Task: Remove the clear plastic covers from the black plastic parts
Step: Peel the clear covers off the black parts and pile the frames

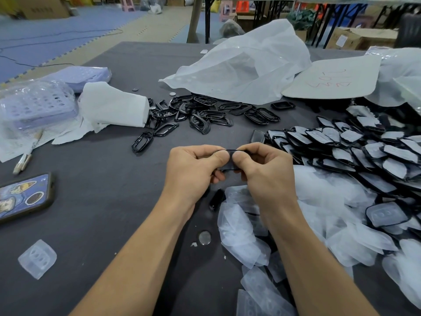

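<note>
- Head view: your left hand (193,166) and right hand (265,167) both pinch one black part (230,164) between thumbs and curled fingers, held above the table (109,190).
- Its cover is hidden by your thumbs; you risk bending or snapping the thin frame if you twist hard.
- A slip could drop it among the peeled covers (239,226), close to the uncovered stack (355,144).

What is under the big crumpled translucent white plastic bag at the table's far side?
Only loose black plastic frames along the white plastic bag's near edge show; whatever lies deeper beneath is covered.
</note>
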`<state>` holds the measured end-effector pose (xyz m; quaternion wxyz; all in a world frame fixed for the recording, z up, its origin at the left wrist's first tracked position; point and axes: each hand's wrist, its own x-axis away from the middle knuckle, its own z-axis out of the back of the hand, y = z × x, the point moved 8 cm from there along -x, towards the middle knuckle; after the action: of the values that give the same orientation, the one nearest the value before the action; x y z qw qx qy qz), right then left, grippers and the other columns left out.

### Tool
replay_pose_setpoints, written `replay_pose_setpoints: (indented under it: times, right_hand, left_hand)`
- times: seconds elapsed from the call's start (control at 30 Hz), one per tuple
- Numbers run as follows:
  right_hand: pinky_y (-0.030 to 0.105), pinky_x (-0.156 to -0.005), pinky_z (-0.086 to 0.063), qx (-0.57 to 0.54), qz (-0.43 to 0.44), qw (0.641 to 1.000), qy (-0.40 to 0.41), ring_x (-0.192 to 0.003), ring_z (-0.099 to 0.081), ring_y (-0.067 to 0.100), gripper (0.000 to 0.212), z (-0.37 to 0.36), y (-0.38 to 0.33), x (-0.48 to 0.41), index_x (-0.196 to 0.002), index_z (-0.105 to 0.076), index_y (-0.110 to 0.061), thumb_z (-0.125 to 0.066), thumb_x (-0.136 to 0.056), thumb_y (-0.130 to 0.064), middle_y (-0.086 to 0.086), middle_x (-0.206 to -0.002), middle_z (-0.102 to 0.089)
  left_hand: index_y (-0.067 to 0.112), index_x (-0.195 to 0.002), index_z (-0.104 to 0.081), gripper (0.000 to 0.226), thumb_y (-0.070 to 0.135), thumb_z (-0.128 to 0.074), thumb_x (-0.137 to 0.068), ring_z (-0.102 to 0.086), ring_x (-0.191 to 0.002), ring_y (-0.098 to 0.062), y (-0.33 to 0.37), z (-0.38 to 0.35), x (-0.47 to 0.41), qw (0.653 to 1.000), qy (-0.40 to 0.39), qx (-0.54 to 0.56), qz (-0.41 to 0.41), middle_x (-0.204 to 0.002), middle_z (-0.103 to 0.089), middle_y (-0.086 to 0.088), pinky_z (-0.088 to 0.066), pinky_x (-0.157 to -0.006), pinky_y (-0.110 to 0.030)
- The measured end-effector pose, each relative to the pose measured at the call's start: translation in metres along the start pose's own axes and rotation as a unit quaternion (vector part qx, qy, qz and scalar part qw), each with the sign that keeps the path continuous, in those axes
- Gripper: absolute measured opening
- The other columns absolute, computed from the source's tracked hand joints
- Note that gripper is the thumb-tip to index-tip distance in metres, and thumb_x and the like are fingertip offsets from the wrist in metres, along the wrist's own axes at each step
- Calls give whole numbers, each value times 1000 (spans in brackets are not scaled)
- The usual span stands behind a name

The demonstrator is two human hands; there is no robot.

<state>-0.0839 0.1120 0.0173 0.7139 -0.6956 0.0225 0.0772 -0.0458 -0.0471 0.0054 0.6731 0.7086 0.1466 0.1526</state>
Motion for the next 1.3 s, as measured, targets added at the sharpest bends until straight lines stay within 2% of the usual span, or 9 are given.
replay_pose_setpoints:
  times: [0.3, 0.4, 0.5, 0.63, 0.7, 0.83, 1.0, 1.17, 1.3]
  right_hand:
    - [22, -61, -51, 3, 19, 1000, -12, -63, -65, 8, 14, -2, -1, 0, -75, -76, -18, -74, -87, -12, -1, -69, -73]
    - [28, -57, -52, 12, 16, 1000, -7, -59, -60, 11, 20, -2, -1, -1, -80, -77, -18, -69, -95, -8, -1, -67, -71]
    - [32, -56, -55, -11, 15, 999, -31, -56, -61, 18, 24, -4, -5, -1, -92, -79, -13, -59, -101, -3, 14, -74, -71]
    - [39, -59, -54, 0, 22, 998, -67, -57, -60, 19, 23, -8, -7, 1, -100, -79, -21, -68, -92, -3, 14, -68, -69]
    - [39, -60, -54, 8, 20, 997, -69, -56, -60, 18, 28, -9, -6, 1, -100, -79, -22, -69, -89, 2, 10, -65, -68]
    - [25, -52, -48, -11, -3, 999, -47, -51, -56, 13, 31, -6, -1, -1, -95, -80, -21, -68, -88, 7, 0, -59, -66]
    - [29, -56, -48, -4, -10, 1000, -25, -52, -58, 13, 29, 0, 2, -2, -91, -81, -25, -71, -86, 1, 1, -62, -68]
    - [31, -58, -48, -2, -12, 1000, -23, -53, -58, 14, 28, 0, 2, -2, -90, -81, -26, -72, -84, 0, 2, -63, -69]
    - [33, -58, -50, 0, -5, 1000, -23, -53, -59, 15, 27, 0, 1, -2, -89, -81, -25, -72, -84, -1, 2, -62, -69]
  left_hand:
    - [21, -65, -81, 30, 2, -77, -87, -60, -44, -13, 8, -1, 2, 999, 7, -16, -29, -61, -72, -5, -48, -45, -20]
    - [24, -62, -81, 34, 1, -77, -87, -61, -43, -13, 10, 0, 2, 999, 14, -13, -34, -58, -71, -3, -49, -44, -20]
    - [25, -62, -81, 35, 1, -77, -88, -62, -43, -13, 10, 3, 1, 999, 21, -6, -28, -57, -71, -4, -49, -44, -20]
    - [20, -67, -82, 29, 2, -77, -88, -61, -43, -15, 10, 6, 1, 999, 22, 6, -25, -59, -71, -8, -48, -44, -21]
    - [18, -67, -82, 26, 2, -77, -87, -61, -44, -15, 9, 6, 1, 1000, 19, 4, -19, -60, -71, -9, -48, -45, -20]
    - [19, -68, -82, 24, 7, -78, -88, -66, -51, -15, 7, 4, 3, 1000, -10, -2, 9, -66, -74, -4, -50, -48, -19]
    - [12, -78, -84, 20, 5, -69, -90, -68, -58, -13, 6, 8, 3, 996, -64, 6, 55, -75, -77, -11, -55, -54, -19]
    - [22, -72, -84, 28, 8, -59, -71, -69, -60, -11, 8, 6, 5, 993, -93, -17, 70, -73, -76, -11, -57, -58, -19]
    - [21, -73, -84, 27, 4, -70, -88, -69, -60, -11, 8, 4, 5, 993, -106, -29, 50, -74, -77, -10, -56, -57, -19]
